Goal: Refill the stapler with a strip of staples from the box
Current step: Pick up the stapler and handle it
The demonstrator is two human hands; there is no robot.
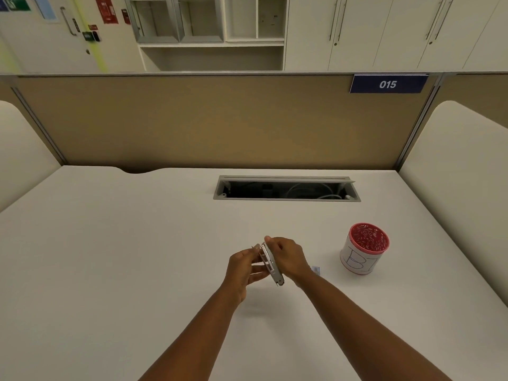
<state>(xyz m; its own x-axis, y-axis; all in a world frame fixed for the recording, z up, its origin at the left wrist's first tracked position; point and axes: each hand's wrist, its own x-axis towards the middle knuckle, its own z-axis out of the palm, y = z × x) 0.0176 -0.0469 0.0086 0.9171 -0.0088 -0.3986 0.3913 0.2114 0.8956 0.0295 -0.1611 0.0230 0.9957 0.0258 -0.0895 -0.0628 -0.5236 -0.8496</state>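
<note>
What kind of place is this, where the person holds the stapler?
Most likely an office workstation: a tan partition with a numbered sign "015" stands behind the white desk, which has a cable hatch; cabinets line the far wall.

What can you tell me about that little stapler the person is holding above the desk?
The stapler is small, pale and metallic-looking, held clear of the white desk between both hands. It appears opened, with a thin arm parted from the body. It is tilted, one end pointing away, the other toward the person. The right hand grips its body; the left hand pinches its other side.
</note>
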